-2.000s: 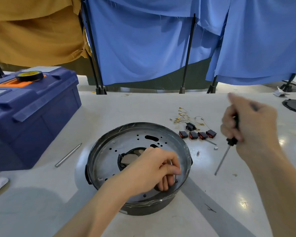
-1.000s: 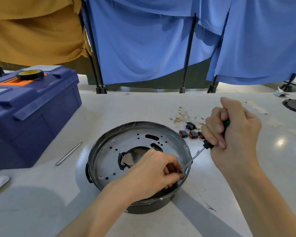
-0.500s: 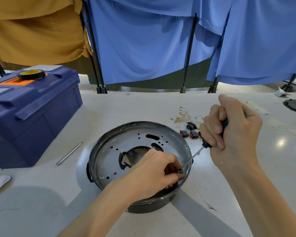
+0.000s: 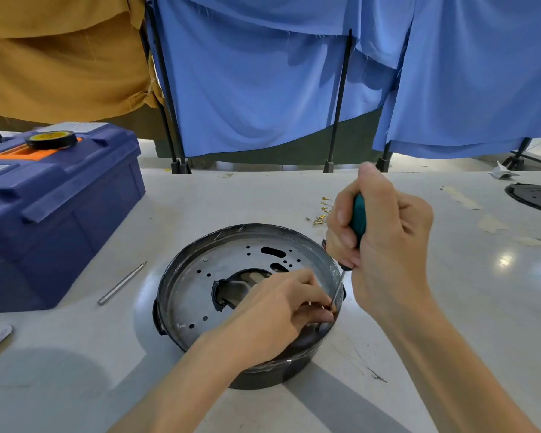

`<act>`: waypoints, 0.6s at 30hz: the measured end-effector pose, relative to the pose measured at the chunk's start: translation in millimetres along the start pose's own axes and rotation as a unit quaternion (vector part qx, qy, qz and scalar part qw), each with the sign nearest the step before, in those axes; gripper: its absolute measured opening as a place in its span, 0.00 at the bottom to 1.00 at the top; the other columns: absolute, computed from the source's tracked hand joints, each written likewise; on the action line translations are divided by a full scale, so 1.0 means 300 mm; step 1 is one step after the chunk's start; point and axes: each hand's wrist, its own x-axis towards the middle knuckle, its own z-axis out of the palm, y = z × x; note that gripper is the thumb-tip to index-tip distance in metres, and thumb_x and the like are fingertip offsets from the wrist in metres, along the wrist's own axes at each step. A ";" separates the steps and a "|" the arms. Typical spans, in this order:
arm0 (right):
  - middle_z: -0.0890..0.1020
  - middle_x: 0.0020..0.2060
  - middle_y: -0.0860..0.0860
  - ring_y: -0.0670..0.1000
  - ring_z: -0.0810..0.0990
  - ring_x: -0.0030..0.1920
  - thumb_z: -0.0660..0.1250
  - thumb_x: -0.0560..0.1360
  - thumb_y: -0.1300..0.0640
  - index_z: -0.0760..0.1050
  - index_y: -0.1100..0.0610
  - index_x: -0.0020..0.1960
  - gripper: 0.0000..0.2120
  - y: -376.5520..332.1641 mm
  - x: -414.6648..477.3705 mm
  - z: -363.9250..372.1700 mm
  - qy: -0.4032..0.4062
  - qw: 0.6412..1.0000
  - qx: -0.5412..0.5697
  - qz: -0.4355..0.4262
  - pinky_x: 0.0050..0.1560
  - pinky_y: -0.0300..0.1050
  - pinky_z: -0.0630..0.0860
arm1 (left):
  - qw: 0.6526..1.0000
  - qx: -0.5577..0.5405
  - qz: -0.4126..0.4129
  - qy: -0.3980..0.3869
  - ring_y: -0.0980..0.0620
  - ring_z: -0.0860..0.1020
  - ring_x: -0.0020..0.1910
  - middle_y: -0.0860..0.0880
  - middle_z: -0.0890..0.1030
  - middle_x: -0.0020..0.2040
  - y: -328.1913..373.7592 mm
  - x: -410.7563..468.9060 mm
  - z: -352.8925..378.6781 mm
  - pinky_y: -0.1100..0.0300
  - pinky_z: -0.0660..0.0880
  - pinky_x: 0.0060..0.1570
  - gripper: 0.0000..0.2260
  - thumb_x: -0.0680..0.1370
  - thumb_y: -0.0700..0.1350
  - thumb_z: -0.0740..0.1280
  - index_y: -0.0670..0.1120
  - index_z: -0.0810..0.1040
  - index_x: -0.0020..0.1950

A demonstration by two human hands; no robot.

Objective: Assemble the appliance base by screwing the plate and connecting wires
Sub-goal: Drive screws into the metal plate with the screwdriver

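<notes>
A round black appliance base (image 4: 181, 260) sits on the white table, with a perforated metal plate (image 4: 197, 285) lying inside it. My left hand (image 4: 278, 310) reaches into the base at its near right side, fingers curled and pinching something small where the screwdriver tip meets the plate; the screw itself is hidden. My right hand (image 4: 384, 242) grips the teal handle of a screwdriver (image 4: 356, 217), held steeply, its thin shaft running down to my left fingertips. Small brass wire terminals (image 4: 320, 214) lie behind my right hand.
A blue toolbox (image 4: 53, 210) with a tape roll (image 4: 50, 139) on top stands at the left. A loose metal bit (image 4: 122, 282) lies between toolbox and base. Another black round part (image 4: 534, 198) sits at the far right edge. Blue and ochre cloths hang behind.
My right hand brought the screwdriver from the right of the base to my left fingertips, then tilted the handle more upright. My left hand stayed at the same spot on the plate.
</notes>
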 end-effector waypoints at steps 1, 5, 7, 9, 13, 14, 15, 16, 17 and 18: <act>0.66 0.19 0.49 0.48 0.58 0.18 0.56 0.81 0.55 0.69 0.56 0.26 0.24 0.000 0.000 -0.002 0.010 1.000 0.009 0.002 0.24 0.36 0.58 | 1.000 -0.003 0.000 0.004 0.58 0.74 0.44 0.57 0.77 0.45 0.000 0.000 -0.001 0.51 0.73 0.48 0.05 0.77 0.48 0.70 0.50 0.84 0.50; 0.63 0.18 0.49 0.48 0.57 0.17 0.55 0.81 0.55 0.68 0.55 0.26 0.25 0.002 0.007 -0.012 0.030 0.998 0.054 0.030 0.25 0.34 0.58 | 1.000 -0.018 -0.009 -0.003 0.59 0.73 0.40 0.58 0.77 0.42 -0.008 -0.006 -0.005 0.50 0.73 0.44 0.03 0.76 0.45 0.71 0.51 0.84 0.43; 0.64 0.18 0.48 0.48 0.57 0.17 0.54 0.81 0.57 0.68 0.54 0.25 0.25 0.008 0.007 -0.003 0.023 0.998 0.052 0.017 0.25 0.33 0.59 | 1.000 -0.021 -0.009 0.002 0.57 0.73 0.40 0.58 0.77 0.42 -0.006 -0.008 -0.006 0.51 0.73 0.43 0.03 0.76 0.44 0.71 0.50 0.84 0.42; 0.64 0.18 0.48 0.48 0.57 0.17 0.54 0.81 0.57 0.69 0.54 0.25 0.25 0.013 0.009 0.005 0.026 0.998 0.052 0.015 0.25 0.33 0.59 | 0.999 -0.031 -0.026 0.004 0.57 0.75 0.40 0.58 0.78 0.42 -0.004 -0.008 -0.009 0.50 0.74 0.45 0.02 0.75 0.45 0.72 0.51 0.84 0.43; 0.62 0.18 0.50 0.48 0.56 0.18 0.54 0.77 0.59 0.67 0.55 0.25 0.21 0.053 -0.013 0.021 0.034 0.996 0.068 0.042 0.26 0.33 0.59 | 0.997 -0.053 -0.057 -0.014 0.60 0.78 0.42 0.60 0.78 0.39 -0.017 -0.019 -0.020 0.51 0.77 0.46 0.08 0.73 0.37 0.71 0.51 0.84 0.42; 0.62 0.19 0.51 0.48 0.56 0.18 0.54 0.77 0.59 0.67 0.55 0.25 0.21 0.066 -0.024 0.026 0.042 0.996 0.067 0.040 0.26 0.34 0.58 | 0.997 -0.044 -0.060 -0.017 0.59 0.78 0.44 0.59 0.79 0.40 -0.022 -0.022 -0.021 0.51 0.77 0.47 0.09 0.73 0.36 0.71 0.51 0.84 0.42; 0.62 0.19 0.51 0.49 0.56 0.18 0.54 0.77 0.60 0.67 0.55 0.25 0.21 0.075 -0.029 0.030 0.048 0.996 0.066 0.035 0.26 0.34 0.58 | 0.997 -0.037 -0.064 -0.013 0.59 0.78 0.43 0.58 0.80 0.40 -0.026 -0.025 -0.021 0.51 0.77 0.48 0.09 0.73 0.36 0.71 0.51 0.83 0.42; 0.62 0.19 0.51 0.49 0.56 0.18 0.54 0.76 0.60 0.66 0.56 0.25 0.21 0.079 -0.027 0.032 0.051 0.996 0.067 0.031 0.26 0.35 0.58 | 0.997 -0.037 -0.072 -0.006 0.60 0.78 0.42 0.57 0.80 0.40 -0.031 -0.025 -0.020 0.52 0.77 0.47 0.10 0.74 0.36 0.70 0.52 0.82 0.42; 0.62 0.19 0.51 0.49 0.56 0.19 0.54 0.76 0.60 0.66 0.56 0.25 0.21 0.076 -0.021 0.029 0.055 0.996 0.069 0.031 0.25 0.35 0.58 | 0.996 -0.043 -0.081 0.000 0.61 0.78 0.40 0.57 0.81 0.39 -0.033 -0.023 -0.017 0.54 0.78 0.46 0.11 0.74 0.35 0.69 0.52 0.82 0.43; 0.62 0.19 0.51 0.49 0.56 0.19 0.54 0.77 0.60 0.67 0.55 0.24 0.21 0.069 -0.013 0.021 0.060 0.995 0.070 0.032 0.25 0.35 0.58 | 0.995 -0.050 -0.088 0.003 0.61 0.78 0.38 0.57 0.81 0.38 -0.033 -0.021 -0.014 0.55 0.79 0.45 0.11 0.75 0.35 0.68 0.52 0.82 0.44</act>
